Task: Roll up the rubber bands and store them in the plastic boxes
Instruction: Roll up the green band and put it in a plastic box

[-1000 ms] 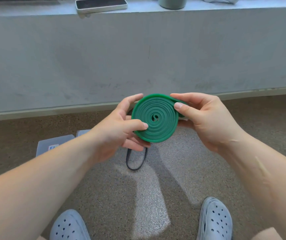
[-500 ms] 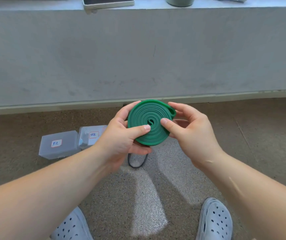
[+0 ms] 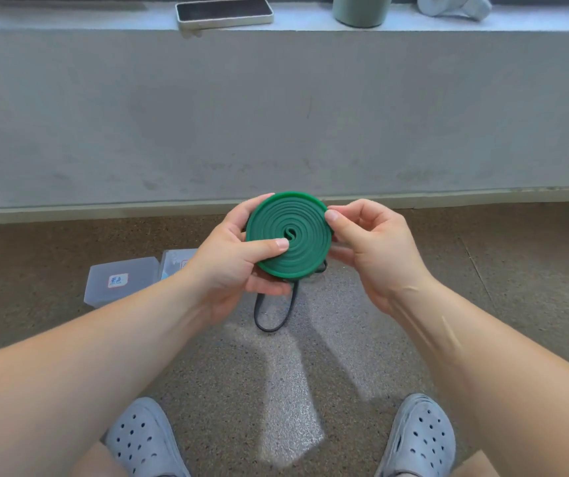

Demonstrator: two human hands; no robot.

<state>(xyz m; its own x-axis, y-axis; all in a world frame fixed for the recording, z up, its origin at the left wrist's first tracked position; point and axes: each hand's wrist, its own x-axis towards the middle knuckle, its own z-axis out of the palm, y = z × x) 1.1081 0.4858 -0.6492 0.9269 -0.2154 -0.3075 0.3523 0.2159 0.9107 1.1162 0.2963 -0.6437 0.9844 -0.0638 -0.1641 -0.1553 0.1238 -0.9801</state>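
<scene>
Left hand (image 3: 231, 266) grips the coiled green rubber band (image 3: 289, 235), thumb across its face, fingers curled behind; right hand (image 3: 375, 249) pinches the rim opposite.

Item 1: left plastic box (image 3: 102, 292). Its lid is carrying a white sticker label (image 3: 118, 280) with an orange-red border. Two blue handwritten characters are showing on it, looking like 黑色, though they are too small to be sure.

Item 2: right plastic box (image 3: 174, 259). A red-bordered second label (image 3: 184, 265) is peeking out beside the left forearm (image 3: 138, 325), which is hiding its writing.
</scene>
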